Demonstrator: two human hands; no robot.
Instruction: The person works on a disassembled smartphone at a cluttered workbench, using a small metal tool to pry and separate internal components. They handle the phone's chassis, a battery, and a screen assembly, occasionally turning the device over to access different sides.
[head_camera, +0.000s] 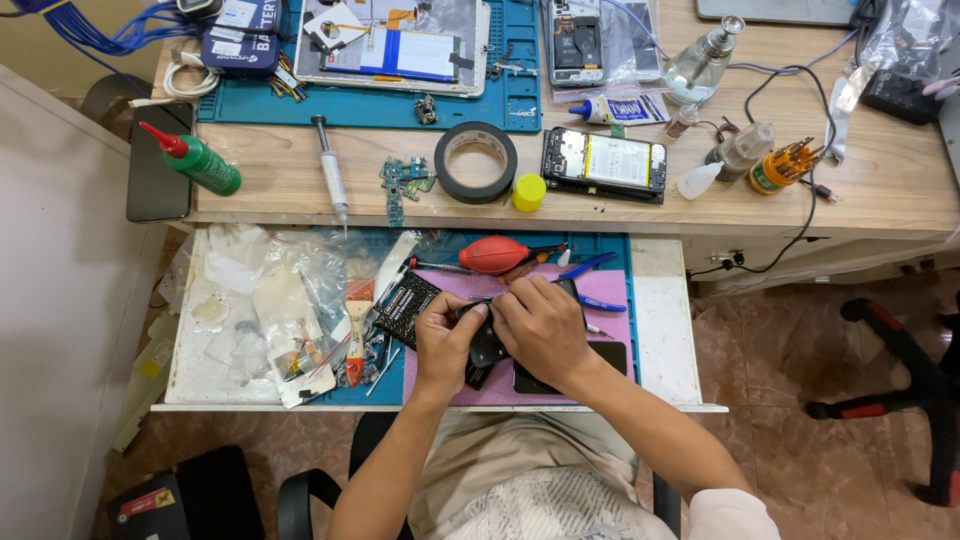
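Our left hand (443, 345) and right hand (545, 328) both close their grip on a small black device (484, 345). We hold it over the purple mat (610, 325) in the pulled-out drawer (665, 330), just below the red air blower (494, 254).

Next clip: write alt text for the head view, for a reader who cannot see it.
Seen from above, a person's left hand and right hand together grip a small black flat device over a purple work mat in a pulled-out drawer. A red rubber air blower lies just beyond the hands, and an opened black phone and black tape roll sit on the wooden desk above.
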